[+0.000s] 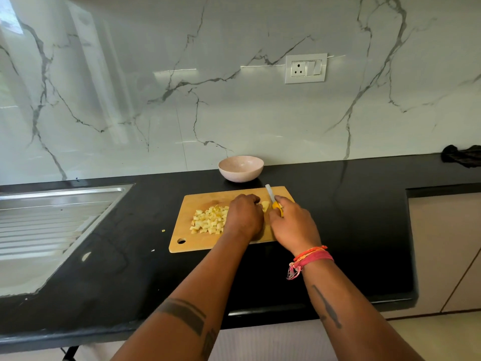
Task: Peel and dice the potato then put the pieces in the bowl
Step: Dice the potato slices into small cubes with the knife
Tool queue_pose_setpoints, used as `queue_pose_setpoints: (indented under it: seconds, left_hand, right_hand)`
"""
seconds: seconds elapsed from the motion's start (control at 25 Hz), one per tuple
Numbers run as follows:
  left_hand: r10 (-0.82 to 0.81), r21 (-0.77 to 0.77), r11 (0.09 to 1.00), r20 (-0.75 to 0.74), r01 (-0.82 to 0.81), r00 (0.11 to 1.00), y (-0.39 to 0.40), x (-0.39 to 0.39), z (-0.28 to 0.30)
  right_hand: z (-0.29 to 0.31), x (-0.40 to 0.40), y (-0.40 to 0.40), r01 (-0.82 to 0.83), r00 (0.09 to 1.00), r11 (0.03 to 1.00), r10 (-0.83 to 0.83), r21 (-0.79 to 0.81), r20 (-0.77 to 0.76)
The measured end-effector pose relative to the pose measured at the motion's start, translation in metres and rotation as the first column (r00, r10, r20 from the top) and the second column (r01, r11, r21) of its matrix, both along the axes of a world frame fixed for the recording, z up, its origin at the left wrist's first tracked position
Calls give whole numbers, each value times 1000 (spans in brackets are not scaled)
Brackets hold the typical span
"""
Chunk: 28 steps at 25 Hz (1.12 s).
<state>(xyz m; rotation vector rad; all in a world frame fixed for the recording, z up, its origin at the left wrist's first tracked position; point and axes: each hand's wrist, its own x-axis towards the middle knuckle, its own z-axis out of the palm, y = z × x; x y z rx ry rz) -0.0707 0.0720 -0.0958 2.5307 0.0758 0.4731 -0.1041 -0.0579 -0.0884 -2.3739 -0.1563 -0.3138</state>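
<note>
A wooden cutting board [208, 243] lies on the black counter [338, 230], set a little askew, its near edge well back from the counter's front lip. On the board's left half sits a heap of diced potato pieces [208, 221], pale yellow cubes bunched together and kept inside the board's edges. One stray bit [163, 231] lies on the counter just left of the board.

The left hand [244, 216] is curled knuckles-up over the middle of the board, fingers bent down onto a remaining potato chunk [265, 205], which shows only as a small pale piece peeking out on the hand's right side. The right hand [294, 225] grips the yellow handle of a knife [273, 199], fingers wrapped round it, the white blade pointing away toward the board's far edge, right beside the chunk.

The pink bowl [241, 168] stands just beyond the board's far edge, close to the marble wall, with nothing visible inside it from here.

To the left the steel draining board of a sink [52, 217] meets the counter along a slanted edge, a broad strip of black surface between it and the board. To the right the counter runs open up to its cut-in corner, and a dark cloth [460, 155] lies far back against the wall
</note>
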Motion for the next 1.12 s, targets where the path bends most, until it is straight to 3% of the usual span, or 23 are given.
queue_pose_setpoints:
  seconds: [0.16, 0.28, 0.64, 1.0, 1.12]
  left_hand:
    - [75, 157, 986, -149, -52, 986, -10, 28, 3]
    - [111, 191, 979, -202, -72, 973, -12, 40, 5]
    - [148, -167, 969, -196, -181, 969, 6, 29, 13]
    - [227, 78, 974, -224, -214, 948, 22, -12, -1]
    - [227, 93, 973, -209, -212, 951, 23, -17, -2]
  right_hand:
    - [-4, 7, -6, 12, 1000, 999, -12, 45, -19]
    - [-7, 9, -5, 6, 1000, 999, -6, 38, -6]
    - [-11, 2, -5, -20, 999, 999, 19, 29, 40]
    - [-19, -28, 15, -102, 994, 989, 106, -112, 34]
    - [-18, -32, 15, -78, 996, 984, 83, -159, 27]
